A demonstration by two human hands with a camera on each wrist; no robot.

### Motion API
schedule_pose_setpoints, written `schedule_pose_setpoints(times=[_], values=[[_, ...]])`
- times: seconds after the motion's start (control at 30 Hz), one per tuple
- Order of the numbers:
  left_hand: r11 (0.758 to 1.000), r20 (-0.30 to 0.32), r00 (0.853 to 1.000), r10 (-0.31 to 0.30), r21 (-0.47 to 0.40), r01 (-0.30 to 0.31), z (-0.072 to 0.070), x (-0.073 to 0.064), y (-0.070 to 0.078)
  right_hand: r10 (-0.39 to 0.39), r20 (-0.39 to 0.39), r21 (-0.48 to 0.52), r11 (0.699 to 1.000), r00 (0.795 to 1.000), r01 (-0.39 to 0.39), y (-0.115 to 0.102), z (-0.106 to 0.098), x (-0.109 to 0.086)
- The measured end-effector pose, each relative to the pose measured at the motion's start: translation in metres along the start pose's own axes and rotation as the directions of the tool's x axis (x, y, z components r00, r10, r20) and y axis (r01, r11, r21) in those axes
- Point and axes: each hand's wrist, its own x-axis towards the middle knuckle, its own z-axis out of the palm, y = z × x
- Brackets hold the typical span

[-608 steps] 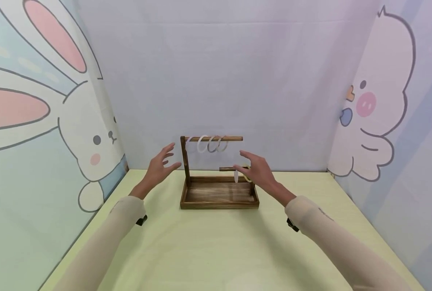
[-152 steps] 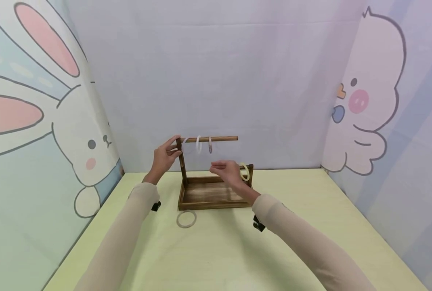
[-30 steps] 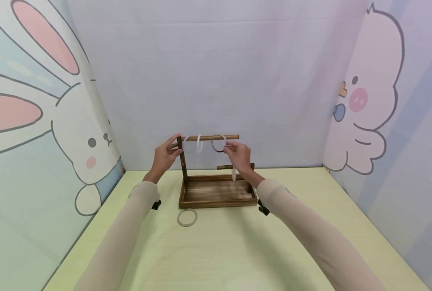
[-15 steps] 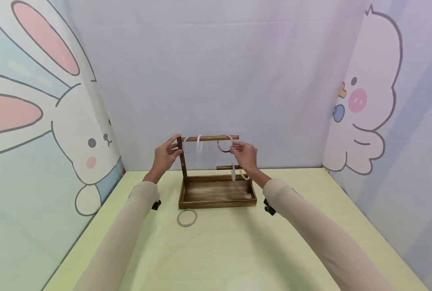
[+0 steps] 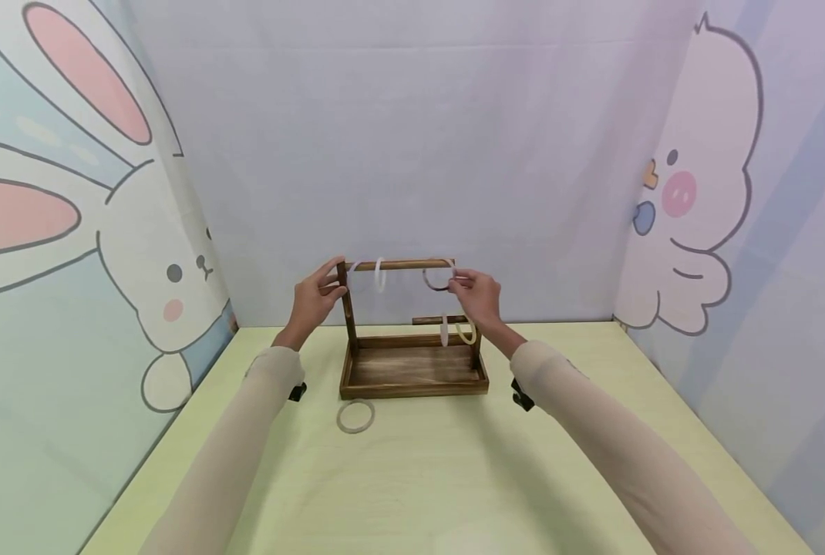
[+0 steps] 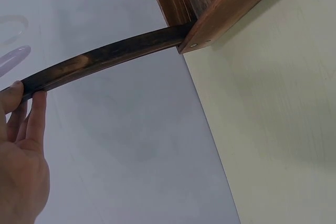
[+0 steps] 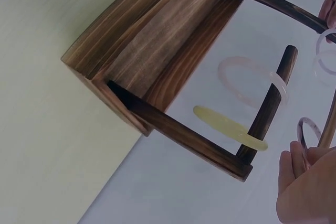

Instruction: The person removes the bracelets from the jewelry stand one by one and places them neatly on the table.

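Note:
A wooden bangle stand [image 5: 346,308] rises from a shallow tray. My left hand [image 5: 310,302] pinches the top of its tall post [image 6: 105,57] between thumb and fingers. Near the free right end of the upper bar [image 5: 409,264], my right hand [image 5: 478,297] pinches a dark-and-pale bangle [image 5: 436,289], which still loops round the bar. Further left on that bar hang a white bangle [image 5: 379,281] and a lilac bangle [image 6: 14,60]. The short lower bar [image 7: 273,100] carries a pale bangle [image 5: 444,331] and a yellow bangle [image 7: 220,124].
A grey bangle [image 5: 355,431] lies flat on the table, just in front of the tray's left corner. The tray's front rim [image 5: 412,391] faces me. Behind stands a pale cloth wall [image 5: 412,154]; printed cartoon panels flank the table [image 5: 419,478].
Over the last second my right hand has slid the dark-and-pale bangle rightward along the upper bar. My left hand stays on the post. Some 20 seconds ago both hands were apart from the stand.

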Motion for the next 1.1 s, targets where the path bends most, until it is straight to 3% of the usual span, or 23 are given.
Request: schedule_pose_setpoints(times=[0.33,1.1], values=[[1.000,0.004,1.000,-0.002,0.009,0.002,-0.003,-0.002,0.000,-0.007,-0.024,-0.048,0.999,1.000,0.006,0.003,-0.010,-0.002],[0.999,0.009,1.000,0.015,0.037,-0.015,-0.001,-0.003,-0.003,0.007,-0.028,-0.019,1.000,1.000,-0.008,0.012,-0.038,-0.004]])
